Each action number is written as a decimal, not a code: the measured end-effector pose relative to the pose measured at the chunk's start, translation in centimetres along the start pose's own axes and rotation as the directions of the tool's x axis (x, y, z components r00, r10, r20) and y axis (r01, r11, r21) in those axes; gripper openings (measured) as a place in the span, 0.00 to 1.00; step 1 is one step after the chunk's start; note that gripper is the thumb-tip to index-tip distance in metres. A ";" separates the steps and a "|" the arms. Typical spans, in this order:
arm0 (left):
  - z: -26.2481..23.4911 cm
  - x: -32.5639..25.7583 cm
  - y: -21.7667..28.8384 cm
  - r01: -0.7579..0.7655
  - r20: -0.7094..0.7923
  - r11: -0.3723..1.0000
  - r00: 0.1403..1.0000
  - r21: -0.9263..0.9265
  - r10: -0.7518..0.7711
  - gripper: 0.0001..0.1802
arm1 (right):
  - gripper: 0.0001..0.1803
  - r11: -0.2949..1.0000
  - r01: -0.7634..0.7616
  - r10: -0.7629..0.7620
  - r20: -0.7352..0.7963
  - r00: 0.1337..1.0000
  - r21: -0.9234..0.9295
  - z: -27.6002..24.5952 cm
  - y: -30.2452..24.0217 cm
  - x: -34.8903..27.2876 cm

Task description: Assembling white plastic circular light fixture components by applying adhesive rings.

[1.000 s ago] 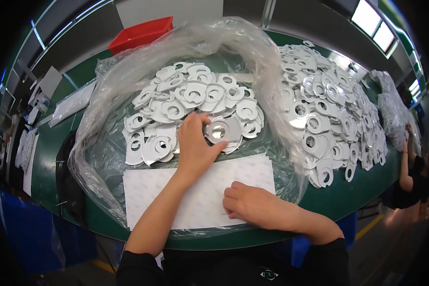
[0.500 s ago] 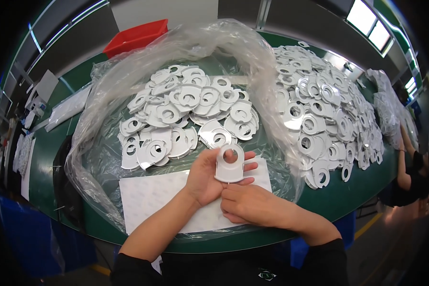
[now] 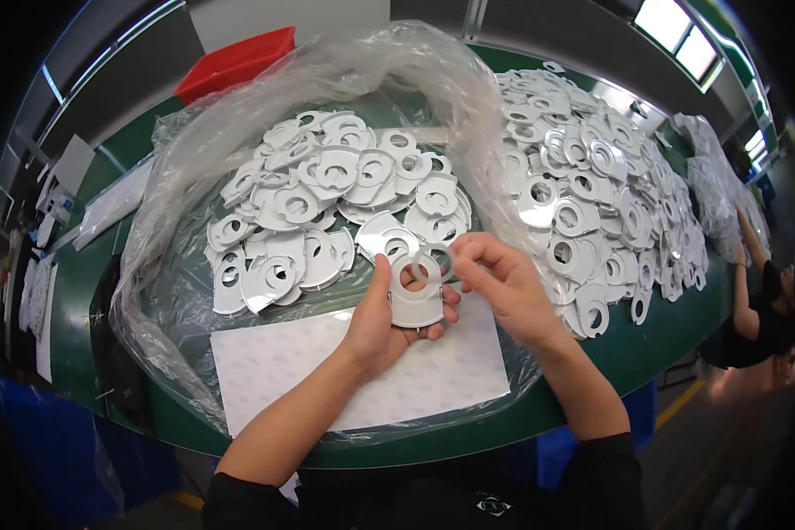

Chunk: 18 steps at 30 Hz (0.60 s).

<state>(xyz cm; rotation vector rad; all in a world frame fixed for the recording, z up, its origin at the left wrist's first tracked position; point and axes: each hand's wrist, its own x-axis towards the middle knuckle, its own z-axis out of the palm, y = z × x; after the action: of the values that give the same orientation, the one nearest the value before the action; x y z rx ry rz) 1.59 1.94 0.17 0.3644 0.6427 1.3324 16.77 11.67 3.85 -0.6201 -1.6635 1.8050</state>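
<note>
My left hand (image 3: pixel 370 329) holds a white plastic plate (image 3: pixel 417 311) with a round hole, gripped between thumb and fingers above a white sheet (image 3: pixel 353 382). My right hand (image 3: pixel 514 290) pinches a thin, translucent ring (image 3: pixel 435 248) by its right side. The ring overlaps the upper right of the plate's hole; whether they touch I cannot tell. Just beyond my hands, similar white plates lie in a loose heap (image 3: pixel 293 205) on clear plastic film.
A crumpled clear plastic bag (image 3: pixel 481 115) rings the near heap. To the right rises a larger pile (image 3: pixel 605 208) of the same plates on the green table (image 3: pixel 583 380). A red bin (image 3: pixel 237 64) stands at the back left. Another person's arms (image 3: pixel 745 287) are at far right.
My right hand has moved up and right from below the plate and now shows the ring in its fingers. My left hand keeps the plate, slightly lower and further left.
</note>
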 end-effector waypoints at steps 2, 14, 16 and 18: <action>-0.1 0.0 -0.1 -0.014 0.021 1.000 1.000 -0.006 0.015 0.39 | 0.07 0.997 -0.063 0.062 0.025 0.998 0.040 0.6 0.5 -0.1; -0.1 0.0 0.0 -0.006 0.012 1.000 1.000 0.018 0.006 0.40 | 0.07 0.991 -0.132 0.130 0.080 0.988 0.020 0.9 1.2 0.0; 0.0 -0.1 0.0 -0.004 0.010 1.000 1.000 0.019 0.004 0.40 | 0.07 0.991 -0.132 0.130 0.082 0.988 0.016 0.9 1.3 0.0; 0.0 -0.1 0.1 -0.004 0.008 1.000 1.000 0.020 0.004 0.40 | 0.07 0.991 -0.135 0.133 0.081 0.988 0.018 0.9 1.3 0.0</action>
<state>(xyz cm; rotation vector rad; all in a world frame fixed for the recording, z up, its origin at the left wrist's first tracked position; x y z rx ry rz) 1.53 1.86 0.25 0.3869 0.6496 1.3285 15.96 10.99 2.68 -0.6718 -1.6855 1.9649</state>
